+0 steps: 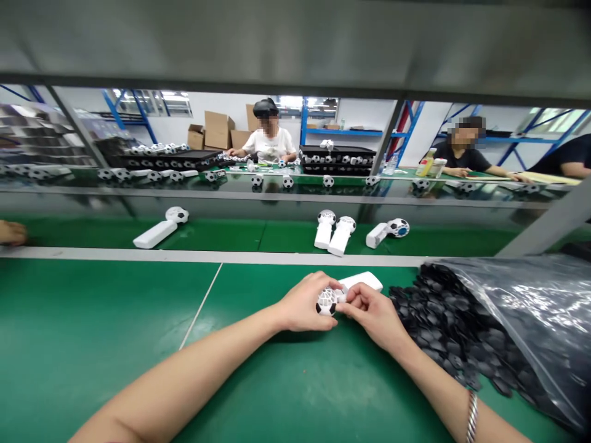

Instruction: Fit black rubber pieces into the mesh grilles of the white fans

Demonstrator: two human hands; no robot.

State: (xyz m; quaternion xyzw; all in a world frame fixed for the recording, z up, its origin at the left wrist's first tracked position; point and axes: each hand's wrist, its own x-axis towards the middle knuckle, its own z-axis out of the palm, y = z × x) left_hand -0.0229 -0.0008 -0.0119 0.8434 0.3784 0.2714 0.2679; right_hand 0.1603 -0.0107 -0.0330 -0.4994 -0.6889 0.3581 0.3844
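A small white handheld fan (pixel 361 282) with a black-and-white soccer-ball head rests low over the green bench. My left hand (pixel 310 303) wraps around the ball head from the left, its thumb and fingers on either side of the white grille. At the neck, where the head meets the white handle, my right hand (pixel 373 312) pinches with thumb and fingertips. The handle points away to the upper right, partly behind my right fingers. Whether a small part sits between those fingertips is hidden.
Black plastic pieces (pixel 438 320) spill from a clear plastic bag (pixel 545 307) on the right. Several similar fans, one (pixel 157 232) at left, lie on the green strip beyond the pale ledge (pixel 138 254). Across the line, people sit near black trays (pixel 339 161). Another person's hand (pixel 13 234) shows at far left.
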